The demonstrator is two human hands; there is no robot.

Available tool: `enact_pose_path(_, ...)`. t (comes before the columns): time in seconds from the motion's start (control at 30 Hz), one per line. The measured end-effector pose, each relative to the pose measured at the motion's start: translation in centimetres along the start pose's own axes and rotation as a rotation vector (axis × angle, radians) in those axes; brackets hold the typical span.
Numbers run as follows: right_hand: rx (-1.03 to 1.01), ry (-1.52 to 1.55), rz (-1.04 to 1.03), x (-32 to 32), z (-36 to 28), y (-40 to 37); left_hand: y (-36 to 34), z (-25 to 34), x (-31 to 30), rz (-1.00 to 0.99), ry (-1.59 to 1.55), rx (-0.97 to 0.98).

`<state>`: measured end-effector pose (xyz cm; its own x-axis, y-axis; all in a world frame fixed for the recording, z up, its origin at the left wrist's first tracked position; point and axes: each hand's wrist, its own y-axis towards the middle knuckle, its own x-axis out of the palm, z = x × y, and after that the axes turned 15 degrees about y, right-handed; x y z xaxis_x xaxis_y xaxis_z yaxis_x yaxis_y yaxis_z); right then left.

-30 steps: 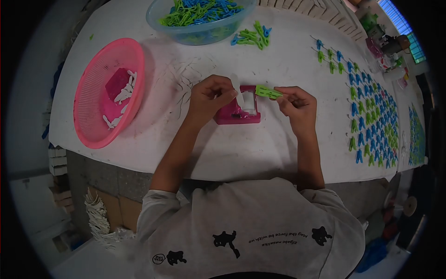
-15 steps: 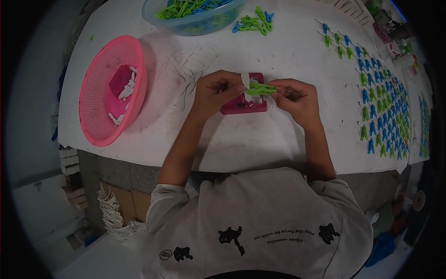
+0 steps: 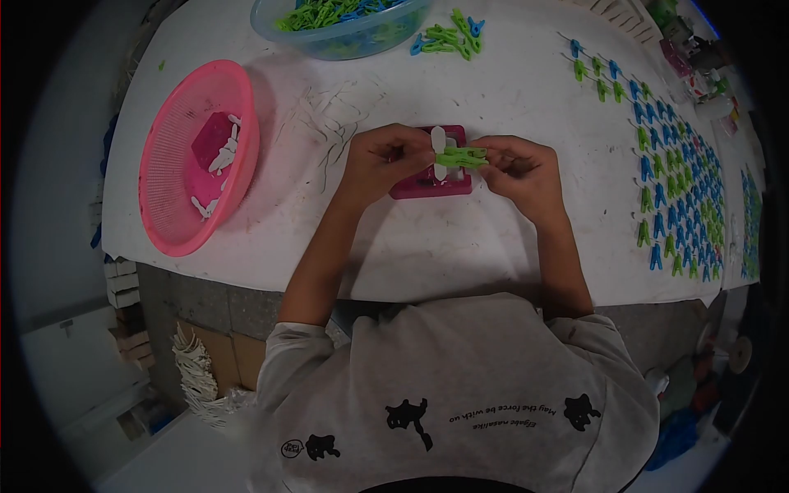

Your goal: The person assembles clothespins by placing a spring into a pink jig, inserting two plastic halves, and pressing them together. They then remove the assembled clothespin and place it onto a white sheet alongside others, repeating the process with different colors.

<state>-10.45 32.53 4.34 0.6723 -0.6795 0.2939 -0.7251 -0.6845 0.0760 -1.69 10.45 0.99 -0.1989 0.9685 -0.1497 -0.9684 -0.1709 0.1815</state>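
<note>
Between my two hands is a green clothespin (image 3: 462,157), lying roughly level above a dark pink tray (image 3: 431,189). My right hand (image 3: 523,177) pinches its right end. My left hand (image 3: 388,163) has its fingertips closed at the left end, where a white elongated piece (image 3: 439,141) stands crosswise against the clothespin. Which of the two my left fingertips grip is hard to tell, as they overlap there. The tray is partly hidden by my hands and the clothespin.
A pink basket (image 3: 248,156) with white pieces is at the left. At the top stands a blue tub (image 3: 345,43) of clothespins, with a small pile (image 3: 448,39) beside it. Wires (image 3: 333,115) lie left of my hands. Rows of clothespins (image 3: 678,177) cover the right side.
The clothespin and the white piece have shifted very slightly, and a little more of the white piece shows. Both hands keep nearly the same place and hold.
</note>
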Motion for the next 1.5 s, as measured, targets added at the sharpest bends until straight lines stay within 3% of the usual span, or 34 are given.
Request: enact_pose_path(1.5, 0.020, 0.075, 0.023, 0.31, -0.17, 0.01, 0.03, 0.21, 0.10, -0.032, -0.032, 0.021)
